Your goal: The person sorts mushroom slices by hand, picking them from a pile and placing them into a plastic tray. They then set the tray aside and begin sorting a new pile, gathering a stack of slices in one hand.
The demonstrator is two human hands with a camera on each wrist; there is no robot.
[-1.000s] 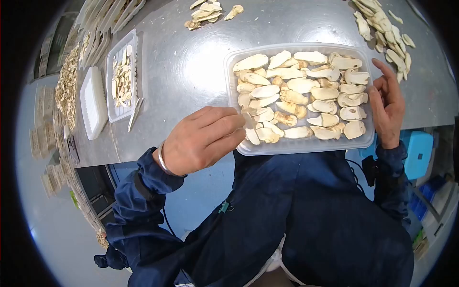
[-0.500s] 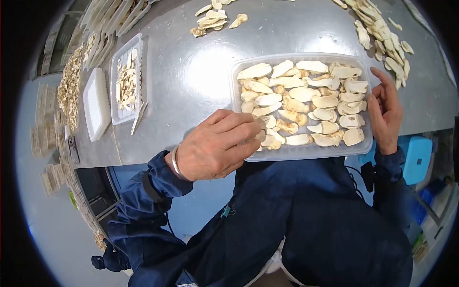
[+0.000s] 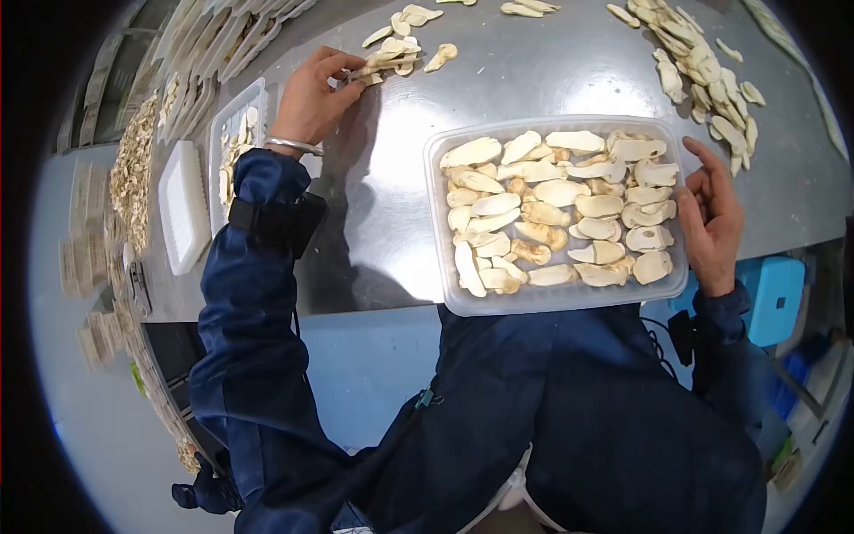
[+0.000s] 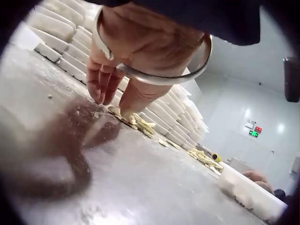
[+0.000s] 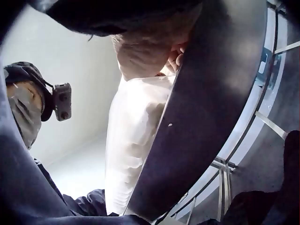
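A: Two hands at work over steel desk (image 3: pixel 374 178). Left hand (image 3: pixel 311 93) far out at small pile of mushroom slices (image 3: pixel 396 44), fingers curled, tips pinching at nearest slices. Metal bangle (image 3: pixel 289 144) at wrist.

B: Confirmed from left wrist view: left hand (image 4: pixel 126 75) down on desk (image 4: pixel 140 187), fingertips (image 4: pixel 126 110) touching pale slices (image 4: pixel 136 122). Whether a slice is lifted clear: cannot tell.

A: Right hand (image 3: pixel 716 218) at right end of clear plastic tray (image 3: pixel 436 267), fingers loosely bent, thumb side against tray wall. Holding nothing seen.

B: Right wrist view mostly sleeve and desk edge; right hand (image 5: pixel 150 47) against underside rim of tray (image 5: pixel 131 140). Grip unclear there.

A: Tray at near desk edge, partly overhanging, just in front of torso. Packed with sliced mushrooms (image 3: pixel 556 209) in rough rows, cut faces up, overlapping.

B: Large loose heap of slices (image 3: pixel 712 80) at far right of desk, well apart from left hand. Few strays (image 3: pixel 520 7) along far edge.

A: Left side: second tray of smaller pieces (image 3: pixel 233 151), knife-like tool (image 3: pixel 233 191) beside it, white lidded tray (image 3: pixel 182 205) next over. Stacked empty trays (image 3: pixel 231 36) beyond.

B: Blue stool (image 3: pixel 778 294) below right elbow.
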